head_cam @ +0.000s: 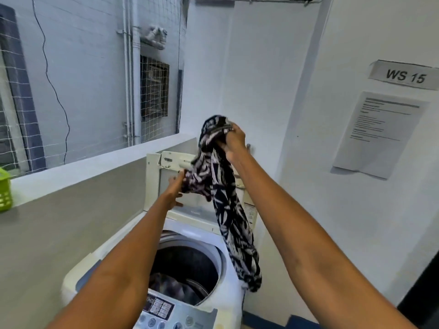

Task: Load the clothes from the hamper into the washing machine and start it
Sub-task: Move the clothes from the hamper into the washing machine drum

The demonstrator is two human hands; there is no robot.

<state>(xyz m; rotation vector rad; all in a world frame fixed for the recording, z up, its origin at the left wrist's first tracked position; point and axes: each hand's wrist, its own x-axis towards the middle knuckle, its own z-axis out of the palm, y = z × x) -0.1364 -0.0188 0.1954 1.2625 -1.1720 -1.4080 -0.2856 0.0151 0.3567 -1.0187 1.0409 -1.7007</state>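
A black-and-white patterned garment (223, 198) hangs above the open top-loading washing machine (99, 260). My right hand (234, 141) grips its upper end, high over the raised lid (154, 181). My left hand (174, 188) holds a lower fold of the same garment, just in front of the lid. The garment's long tail dangles down past the drum's right rim. Inside the drum (190, 262) some dark clothes (171, 287) lie at the bottom. The control panel (171, 314) with its buttons faces me at the lower edge.
A green plastic basket (4, 191) stands on the grey ledge (71, 203) at far left. White walls close in behind and right, with a "WS 15" sign (405, 76) and a printed notice (380, 134). Netting covers the opening at the upper left.
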